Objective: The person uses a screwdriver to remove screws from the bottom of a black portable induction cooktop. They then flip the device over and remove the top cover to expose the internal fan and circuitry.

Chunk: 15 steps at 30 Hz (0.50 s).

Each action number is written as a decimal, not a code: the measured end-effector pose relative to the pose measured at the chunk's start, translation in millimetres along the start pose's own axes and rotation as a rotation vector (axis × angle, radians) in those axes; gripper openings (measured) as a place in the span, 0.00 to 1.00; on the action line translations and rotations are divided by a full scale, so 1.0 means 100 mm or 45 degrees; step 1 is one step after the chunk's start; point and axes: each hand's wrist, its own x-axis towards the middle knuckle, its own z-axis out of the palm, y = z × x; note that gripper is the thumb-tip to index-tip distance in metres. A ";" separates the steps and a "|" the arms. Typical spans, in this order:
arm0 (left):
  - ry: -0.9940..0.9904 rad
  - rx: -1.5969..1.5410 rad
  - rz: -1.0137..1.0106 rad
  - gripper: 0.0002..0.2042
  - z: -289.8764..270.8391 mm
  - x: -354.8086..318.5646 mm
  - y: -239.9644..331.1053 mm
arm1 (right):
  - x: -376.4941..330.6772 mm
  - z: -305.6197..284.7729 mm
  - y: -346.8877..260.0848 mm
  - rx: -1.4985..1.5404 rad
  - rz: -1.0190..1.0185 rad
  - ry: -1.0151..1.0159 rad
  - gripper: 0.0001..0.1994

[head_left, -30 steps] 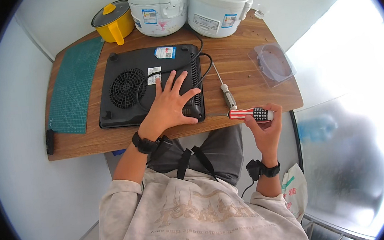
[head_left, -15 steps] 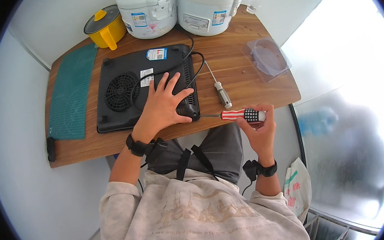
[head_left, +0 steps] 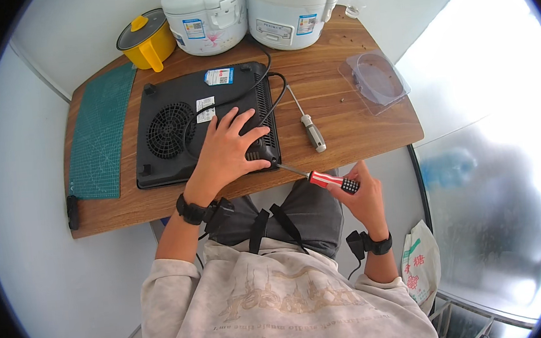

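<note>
A black induction cooker [head_left: 178,90] lies bottom up on the wooden table, its round fan grille and labels facing me. My left hand [head_left: 227,148] rests open across its near right part, fingers spread and thumb close to the corner. In my right hand [head_left: 363,195], beyond the table's front edge, is a screwdriver [head_left: 326,179] with a red, white and black patterned handle. Its shaft slopes up to the left, and the tip is at the cooker's near right corner. Whether the tip sits in a screw is too small to tell. A black power cord [head_left: 284,82] loops over the cooker, passing near my left fingers.
Right of the cooker lies a grey-handled screwdriver [head_left: 312,132]. A clear plastic container [head_left: 375,81] is farther right. Two white rice cookers [head_left: 208,21] and a yellow pot [head_left: 150,48] stand at the back. A green cutting mat [head_left: 99,135] covers the left side of the wooden table [head_left: 332,69].
My right hand has moved down slightly toward me, tilting the screwdriver from nearly level to a slope. Its tip stays near the cooker's corner. My left hand has barely shifted.
</note>
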 end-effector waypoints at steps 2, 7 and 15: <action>0.003 0.000 0.016 0.29 0.00 0.00 0.01 | -0.02 0.06 0.06 0.029 -0.036 -0.051 0.23; -0.014 -0.021 0.026 0.28 0.01 -0.02 0.00 | 0.02 0.10 0.05 -0.061 -0.101 -0.397 0.16; -0.107 0.035 0.005 0.34 0.07 -0.05 0.10 | 0.07 0.14 0.06 0.146 0.072 -0.509 0.15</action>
